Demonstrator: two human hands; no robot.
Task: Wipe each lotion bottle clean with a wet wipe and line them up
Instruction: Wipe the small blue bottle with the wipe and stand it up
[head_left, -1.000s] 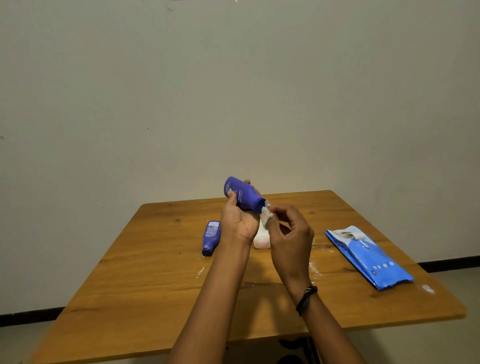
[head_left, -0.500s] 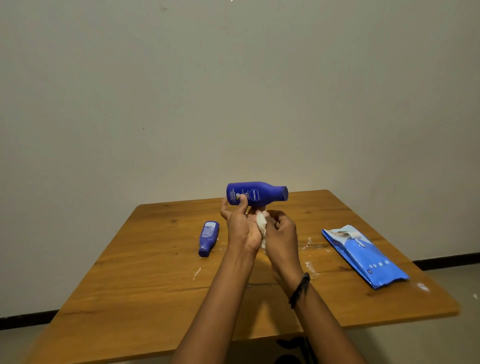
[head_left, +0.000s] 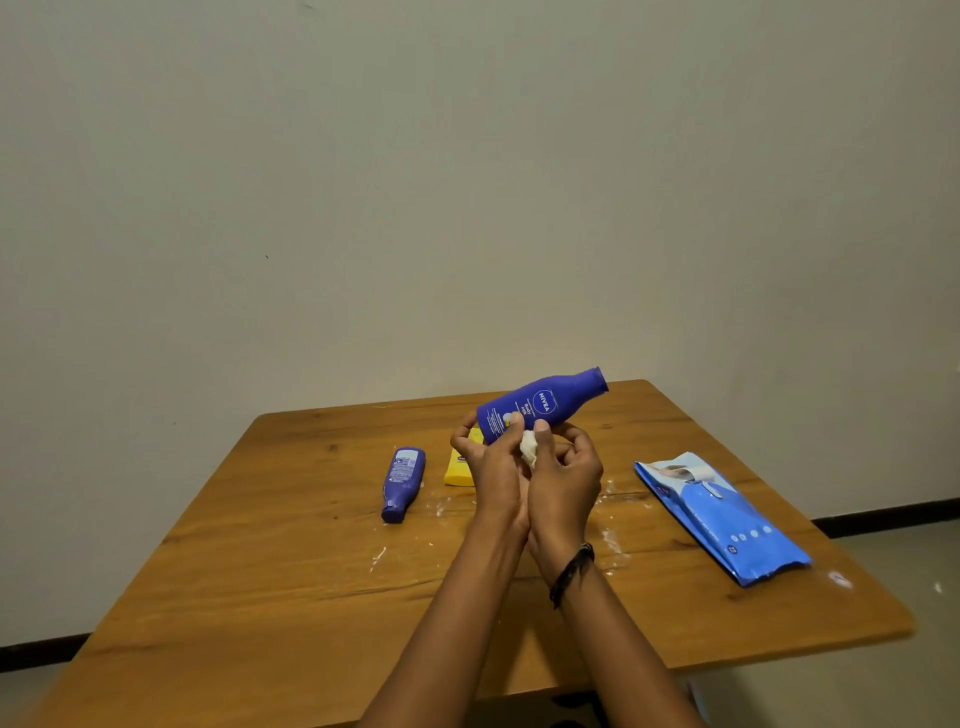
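Observation:
A dark blue lotion bottle (head_left: 545, 402) is held above the table, tilted with its cap end up and to the right. My left hand (head_left: 488, 462) grips its lower end. My right hand (head_left: 563, 467) pinches a crumpled white wet wipe (head_left: 529, 448) against the bottle's underside. A second blue bottle (head_left: 401, 483) lies flat on the table to the left, cap toward me. A yellow bottle (head_left: 460, 467) lies behind my left hand, partly hidden.
The wooden table (head_left: 291, 587) carries white smears near its middle (head_left: 613, 499). A blue pack of wet wipes (head_left: 722, 517) lies at the right, flap peeled open. A plain wall stands behind the table.
The held bottle has turned from cap pointing down-right to level, then to cap raised up-right. The wipe has moved from the cap end to the bottle's lower body. The yellow bottle has come into sight.

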